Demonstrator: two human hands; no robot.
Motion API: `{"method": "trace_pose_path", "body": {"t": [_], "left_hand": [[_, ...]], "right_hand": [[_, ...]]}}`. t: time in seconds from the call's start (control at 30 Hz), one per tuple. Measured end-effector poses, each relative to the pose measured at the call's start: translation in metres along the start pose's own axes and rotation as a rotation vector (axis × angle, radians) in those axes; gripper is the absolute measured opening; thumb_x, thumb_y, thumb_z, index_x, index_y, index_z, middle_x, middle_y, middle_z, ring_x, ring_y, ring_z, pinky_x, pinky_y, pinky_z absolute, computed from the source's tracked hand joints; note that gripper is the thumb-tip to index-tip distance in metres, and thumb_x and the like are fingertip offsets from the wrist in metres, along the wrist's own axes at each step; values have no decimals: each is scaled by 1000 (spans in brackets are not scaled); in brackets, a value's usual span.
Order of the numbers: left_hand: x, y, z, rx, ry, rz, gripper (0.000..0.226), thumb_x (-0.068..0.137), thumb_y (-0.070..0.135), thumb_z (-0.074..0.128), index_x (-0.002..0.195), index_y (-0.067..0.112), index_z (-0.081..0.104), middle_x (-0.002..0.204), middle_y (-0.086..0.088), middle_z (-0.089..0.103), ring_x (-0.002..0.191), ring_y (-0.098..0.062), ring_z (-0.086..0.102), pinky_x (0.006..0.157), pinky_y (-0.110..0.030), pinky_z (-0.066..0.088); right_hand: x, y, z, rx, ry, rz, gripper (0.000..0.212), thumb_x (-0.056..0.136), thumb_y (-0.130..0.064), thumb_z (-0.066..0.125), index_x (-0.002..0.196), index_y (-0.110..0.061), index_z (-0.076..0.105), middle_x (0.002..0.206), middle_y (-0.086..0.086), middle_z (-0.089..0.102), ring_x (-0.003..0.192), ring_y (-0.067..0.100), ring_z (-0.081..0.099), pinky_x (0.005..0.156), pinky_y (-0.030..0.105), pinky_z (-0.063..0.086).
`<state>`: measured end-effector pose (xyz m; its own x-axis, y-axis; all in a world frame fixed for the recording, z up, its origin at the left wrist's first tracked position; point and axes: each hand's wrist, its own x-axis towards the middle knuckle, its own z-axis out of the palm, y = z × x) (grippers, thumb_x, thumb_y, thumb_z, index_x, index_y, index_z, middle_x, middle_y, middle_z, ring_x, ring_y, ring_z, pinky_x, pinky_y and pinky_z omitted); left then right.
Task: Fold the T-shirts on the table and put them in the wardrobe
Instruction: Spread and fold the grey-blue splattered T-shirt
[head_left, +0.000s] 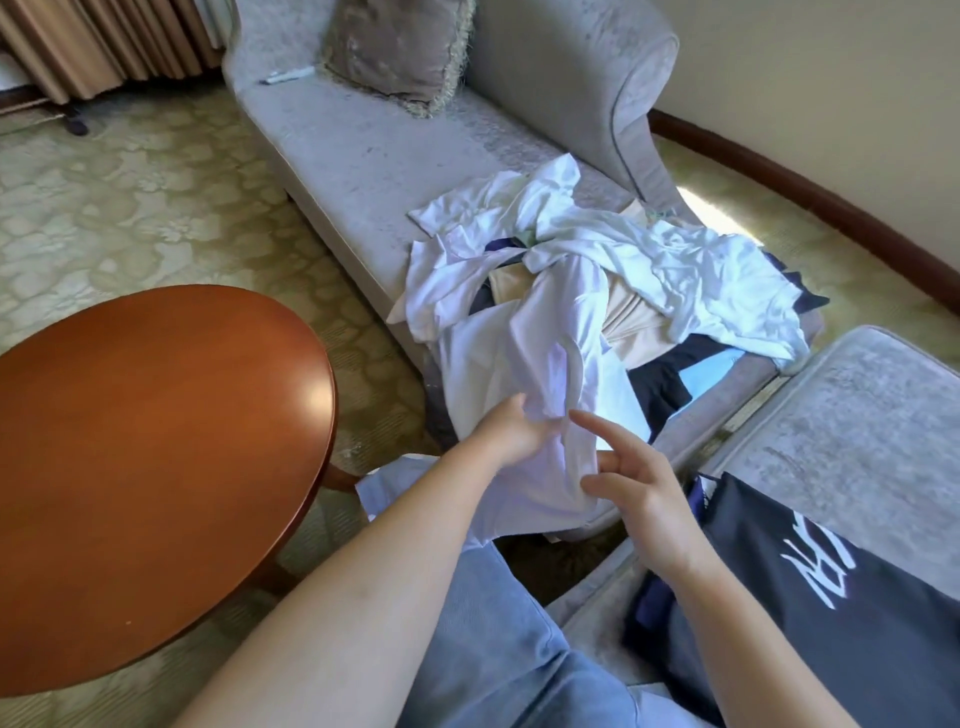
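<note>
White T-shirt (545, 364) hangs bunched off the clothes pile (675, 270) on the grey chaise (363, 156). My left hand (511, 431) grips it, fingertips buried in the cloth. My right hand (639, 488) is spread loose just beside it. The black garment (831, 597) on my right has white lettering that's cut off, so I can't read it.

Bright, even daylight fills the room, with a blown-out sun patch (719, 215) on the carpet (130, 208) just behind the chaise (363, 156) and a soft glare spot (313, 400) on the round counter (156, 467) left of it. The picture is slightly soft, and wide-angle distortion bows the skirting board (805, 197) beyond the chaise.
</note>
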<state>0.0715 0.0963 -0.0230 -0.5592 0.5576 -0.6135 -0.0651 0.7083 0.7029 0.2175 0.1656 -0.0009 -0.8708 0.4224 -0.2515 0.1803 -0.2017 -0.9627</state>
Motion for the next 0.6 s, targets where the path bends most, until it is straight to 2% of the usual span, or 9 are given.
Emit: {"method": "trace_pose_path", "body": {"t": [0.07,0.13,0.17,0.27,0.33,0.4,0.47,0.53,0.6], "left_hand": [[10,-8,4,-61,7,-61,64,92,34,64,145,10,38,136,-13,53,118,-26,56,85,-26,45],[15,-11,5,-247,5,-101,12,93,13,62,105,10,61,96,-13,63,81,-19,62,59,-17,49],[17,-13,4,-246,32,-95,7,95,8,58,89,12,61,84,-11,62,71,-17,59,51,-16,46],[27,-15,5,-212,72,-45,11,96,23,56,99,16,63,93,-9,63,86,-21,60,66,-24,43],[26,-11,9,-207,16,-83,50,88,51,60,124,17,57,117,-7,62,103,-23,60,74,-30,45],[30,-9,18,-261,-49,-178,78,72,67,64,130,17,49,124,-8,60,107,-25,58,79,-33,47],[39,-11,31,-298,-20,-179,60,71,54,70,114,19,45,108,-10,65,95,-24,60,78,-32,48],[51,-13,41,-339,58,-167,29,79,27,72,101,12,60,97,-14,69,88,-26,65,71,-30,55],[56,-14,47,-345,119,-168,5,85,8,65,88,10,68,91,-13,69,86,-26,65,68,-24,51]], "right_hand": [[1,2,-5,52,-11,6,62,68,8,50,123,-20,63,68,14,64,65,23,52,62,30,42],[3,5,-8,84,11,28,61,67,7,51,120,-20,64,67,10,66,65,23,53,61,28,42],[4,9,-9,90,45,48,61,64,4,52,118,-21,65,66,11,64,66,25,49,61,31,39],[4,16,-10,111,107,107,63,61,3,51,117,-20,67,63,13,58,66,24,46,58,28,37],[3,15,-10,106,87,119,62,68,12,50,124,-12,61,54,4,53,55,17,47,51,19,38],[0,13,-10,101,90,115,58,75,22,44,124,-7,57,47,-5,52,47,7,47,48,14,39],[0,14,-14,101,173,113,57,79,27,36,120,-7,59,45,-7,49,45,3,47,50,11,40],[0,21,-21,70,316,126,51,81,23,41,116,-7,64,51,-5,48,51,6,48,53,14,45],[0,31,-30,13,440,164,44,82,17,47,111,-8,68,61,3,59,58,12,54,59,19,50]]}}
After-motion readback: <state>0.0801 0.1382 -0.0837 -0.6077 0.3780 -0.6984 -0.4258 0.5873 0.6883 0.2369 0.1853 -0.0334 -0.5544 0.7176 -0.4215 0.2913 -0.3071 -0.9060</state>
